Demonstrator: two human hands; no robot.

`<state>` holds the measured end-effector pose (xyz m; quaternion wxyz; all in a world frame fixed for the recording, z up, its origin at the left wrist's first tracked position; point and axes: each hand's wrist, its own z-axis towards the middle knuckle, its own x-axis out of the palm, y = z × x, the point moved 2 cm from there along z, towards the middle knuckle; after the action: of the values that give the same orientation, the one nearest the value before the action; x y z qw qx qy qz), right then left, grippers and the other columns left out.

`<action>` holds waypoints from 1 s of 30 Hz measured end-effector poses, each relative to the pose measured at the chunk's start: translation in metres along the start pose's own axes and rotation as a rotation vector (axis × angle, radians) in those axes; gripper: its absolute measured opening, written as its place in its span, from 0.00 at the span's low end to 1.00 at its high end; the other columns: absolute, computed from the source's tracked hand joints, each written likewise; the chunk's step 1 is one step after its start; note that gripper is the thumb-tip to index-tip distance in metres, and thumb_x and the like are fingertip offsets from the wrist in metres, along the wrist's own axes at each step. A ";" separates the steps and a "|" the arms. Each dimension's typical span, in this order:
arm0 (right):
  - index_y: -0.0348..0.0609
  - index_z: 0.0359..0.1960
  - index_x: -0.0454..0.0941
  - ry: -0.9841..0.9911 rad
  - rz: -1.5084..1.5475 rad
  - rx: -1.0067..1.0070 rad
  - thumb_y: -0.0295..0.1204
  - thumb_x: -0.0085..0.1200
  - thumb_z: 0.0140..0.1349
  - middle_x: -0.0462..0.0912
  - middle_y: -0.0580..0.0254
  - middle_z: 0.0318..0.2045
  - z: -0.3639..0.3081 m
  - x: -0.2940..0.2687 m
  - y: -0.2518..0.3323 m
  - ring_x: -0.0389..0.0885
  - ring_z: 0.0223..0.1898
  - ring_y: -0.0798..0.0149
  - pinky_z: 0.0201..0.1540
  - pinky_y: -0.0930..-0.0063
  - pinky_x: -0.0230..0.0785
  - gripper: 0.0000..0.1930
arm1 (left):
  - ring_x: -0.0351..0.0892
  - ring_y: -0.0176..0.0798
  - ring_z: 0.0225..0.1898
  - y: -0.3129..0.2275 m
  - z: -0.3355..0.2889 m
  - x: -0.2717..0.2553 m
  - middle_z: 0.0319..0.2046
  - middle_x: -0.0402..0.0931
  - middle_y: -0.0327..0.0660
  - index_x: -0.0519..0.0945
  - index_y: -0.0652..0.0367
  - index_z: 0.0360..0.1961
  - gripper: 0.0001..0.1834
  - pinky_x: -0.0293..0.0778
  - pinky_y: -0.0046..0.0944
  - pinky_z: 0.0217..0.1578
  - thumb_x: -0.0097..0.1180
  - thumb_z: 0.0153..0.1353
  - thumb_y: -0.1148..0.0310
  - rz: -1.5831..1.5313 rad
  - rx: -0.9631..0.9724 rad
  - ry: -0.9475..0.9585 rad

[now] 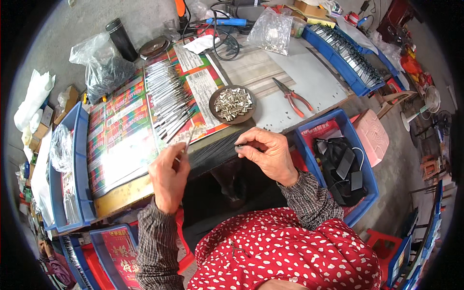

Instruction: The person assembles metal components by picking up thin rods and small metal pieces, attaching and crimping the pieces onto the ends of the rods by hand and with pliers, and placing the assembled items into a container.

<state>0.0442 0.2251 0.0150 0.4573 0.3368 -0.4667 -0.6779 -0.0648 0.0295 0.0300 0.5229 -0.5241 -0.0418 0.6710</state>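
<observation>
My left hand (169, 176) is over the table's front edge, its fingers closed on a thin metal rod (188, 143) that points up and away. Most of that rod is hidden by the fingers. To its right, my right hand (268, 153) pinches a small dark piece (239, 146) between thumb and forefinger; its kind is too small to tell. Just beyond the hands sits a round brown dish (212, 113) filled with small silver metal sleeves (233, 103). Many similar thin metal rods (166, 92) lie side by side on the printed sheets left of the dish.
Red-handled pliers (293, 97) lie right of the dish. A blue bin of dark-tipped rods (345, 53) stands at the back right. Another blue bin (372, 191) with a black bag is beside my right arm. Black cables and a clear bag (270, 30) are at the back.
</observation>
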 end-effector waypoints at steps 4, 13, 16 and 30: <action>0.32 0.37 0.77 0.045 0.182 0.114 0.19 0.56 0.58 0.79 0.66 0.31 -0.003 0.013 0.008 0.79 0.31 0.75 0.32 0.85 0.71 0.05 | 0.70 0.30 0.17 -0.024 -0.034 0.001 0.20 0.73 0.42 0.79 0.65 0.34 0.07 0.65 0.30 0.20 0.58 0.52 0.81 -0.268 -0.166 0.092; 0.34 0.38 0.76 0.139 0.409 0.246 0.20 0.54 0.60 0.80 0.64 0.29 -0.012 0.027 0.013 0.80 0.29 0.74 0.29 0.85 0.71 0.05 | 0.64 0.21 0.14 -0.030 -0.076 0.013 0.18 0.70 0.32 0.78 0.65 0.35 0.04 0.58 0.24 0.14 0.57 0.57 0.80 -0.444 -0.122 0.142; 0.34 0.38 0.76 0.147 0.432 0.257 0.21 0.55 0.60 0.80 0.64 0.28 -0.014 0.029 0.012 0.80 0.29 0.74 0.29 0.86 0.71 0.05 | 0.64 0.20 0.14 -0.030 -0.079 0.013 0.18 0.69 0.32 0.78 0.65 0.34 0.04 0.58 0.25 0.14 0.56 0.57 0.81 -0.448 -0.132 0.148; 0.37 0.36 0.76 0.291 0.296 0.262 0.23 0.56 0.60 0.75 0.71 0.28 -0.022 0.038 0.003 0.70 0.26 0.81 0.27 0.87 0.65 0.04 | 0.75 0.35 0.22 -0.028 -0.081 0.016 0.24 0.77 0.43 0.77 0.65 0.32 0.06 0.69 0.30 0.25 0.58 0.52 0.82 -0.505 -0.121 0.178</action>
<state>0.0513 0.1821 0.0097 0.5662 0.4153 -0.5244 -0.4816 0.0154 0.0138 0.0002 0.6428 -0.5843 -0.1652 0.4670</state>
